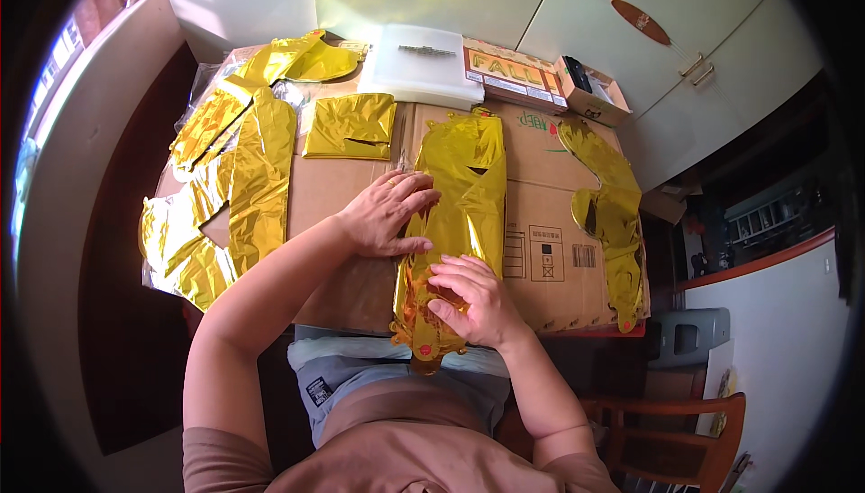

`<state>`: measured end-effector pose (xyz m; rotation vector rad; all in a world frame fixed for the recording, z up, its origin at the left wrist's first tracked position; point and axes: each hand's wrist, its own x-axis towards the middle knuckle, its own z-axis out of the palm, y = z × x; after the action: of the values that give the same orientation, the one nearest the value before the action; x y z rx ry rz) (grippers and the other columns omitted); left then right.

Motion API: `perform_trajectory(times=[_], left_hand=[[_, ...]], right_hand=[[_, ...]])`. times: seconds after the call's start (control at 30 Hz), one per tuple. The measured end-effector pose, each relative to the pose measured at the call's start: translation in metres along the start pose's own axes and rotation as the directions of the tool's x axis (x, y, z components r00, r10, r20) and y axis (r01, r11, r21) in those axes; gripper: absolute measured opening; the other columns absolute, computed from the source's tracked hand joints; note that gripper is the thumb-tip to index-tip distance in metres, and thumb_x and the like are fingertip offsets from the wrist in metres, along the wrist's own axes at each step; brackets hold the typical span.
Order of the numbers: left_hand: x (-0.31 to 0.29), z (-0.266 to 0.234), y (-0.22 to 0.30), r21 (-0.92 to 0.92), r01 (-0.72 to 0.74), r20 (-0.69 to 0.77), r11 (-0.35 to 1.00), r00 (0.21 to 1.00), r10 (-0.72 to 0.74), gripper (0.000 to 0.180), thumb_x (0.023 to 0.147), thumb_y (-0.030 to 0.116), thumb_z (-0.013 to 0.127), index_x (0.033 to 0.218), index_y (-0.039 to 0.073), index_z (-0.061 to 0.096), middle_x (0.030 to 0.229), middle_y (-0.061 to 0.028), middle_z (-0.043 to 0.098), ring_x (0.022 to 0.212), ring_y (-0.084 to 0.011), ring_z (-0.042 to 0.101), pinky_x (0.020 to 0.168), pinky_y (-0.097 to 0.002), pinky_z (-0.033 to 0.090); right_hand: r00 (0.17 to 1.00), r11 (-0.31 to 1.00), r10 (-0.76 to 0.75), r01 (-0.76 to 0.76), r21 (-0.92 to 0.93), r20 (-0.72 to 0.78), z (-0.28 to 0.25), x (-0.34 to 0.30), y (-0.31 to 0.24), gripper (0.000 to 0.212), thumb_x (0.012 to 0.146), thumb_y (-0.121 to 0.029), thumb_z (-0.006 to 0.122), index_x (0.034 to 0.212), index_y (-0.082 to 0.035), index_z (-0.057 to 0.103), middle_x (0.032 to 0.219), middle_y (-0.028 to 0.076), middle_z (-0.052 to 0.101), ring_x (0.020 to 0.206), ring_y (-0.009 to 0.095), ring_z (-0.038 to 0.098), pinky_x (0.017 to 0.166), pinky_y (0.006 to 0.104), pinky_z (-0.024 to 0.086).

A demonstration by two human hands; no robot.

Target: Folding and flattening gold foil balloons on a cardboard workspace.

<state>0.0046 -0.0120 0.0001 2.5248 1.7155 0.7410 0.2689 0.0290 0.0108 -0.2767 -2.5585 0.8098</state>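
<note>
While crumpled gold foil shapes [259,179] spread over the left of the cardboard [347,290], a folded foil rectangle [350,123] lies just right of them. Next comes the left hand [386,218], fingers loosely extended, resting on the left edge of a long foil strip [461,200], which lies lengthwise at the cardboard's middle, its lower end hanging past the near edge. The right hand [478,299], fingers curved and thumb apart, lies over the strip's lower part without gripping. Farther right are a small carton [598,111] and, nearer, a wavy foil shape [619,223]
</note>
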Motion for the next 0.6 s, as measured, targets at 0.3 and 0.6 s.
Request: perform_trajectory(times=[0.3, 0.6], left_hand=[[-0.001, 0.003, 0.001, 0.044, 0.002, 0.003, 0.999, 1.000, -0.002, 0.080, 0.082, 0.062, 0.068, 0.137, 0.007, 0.049, 0.139, -0.0190, 0.047, 0.135, -0.0369, 0.043, 0.117, -0.0494, 0.029], [0.001, 0.004, 0.001, 0.038, -0.015, 0.000, 0.999, 1.000, 0.015, 0.079, 0.083, 0.063, 0.067, 0.137, 0.007, 0.050, 0.139, -0.0195, 0.047, 0.135, -0.0383, 0.043, 0.116, -0.0503, 0.030]], right_hand=[[0.958, 0.987, 0.150, -0.160, -0.022, -0.245, -0.036, 0.021, 0.042, 0.020, 0.097, -0.007, 0.058, 0.110, 0.001, 0.070, 0.121, 0.018, 0.069, 0.118, 0.033, 0.064, 0.102, 0.0407, 0.051], [0.977, 0.897, 0.206, -0.209, -0.391, -0.050, -0.054, 0.071, 0.134, 0.056, 0.104, -0.030, 0.048, 0.148, 0.004, 0.040, 0.158, 0.022, 0.033, 0.148, 0.036, 0.029, 0.122, 0.0440, 0.023]])
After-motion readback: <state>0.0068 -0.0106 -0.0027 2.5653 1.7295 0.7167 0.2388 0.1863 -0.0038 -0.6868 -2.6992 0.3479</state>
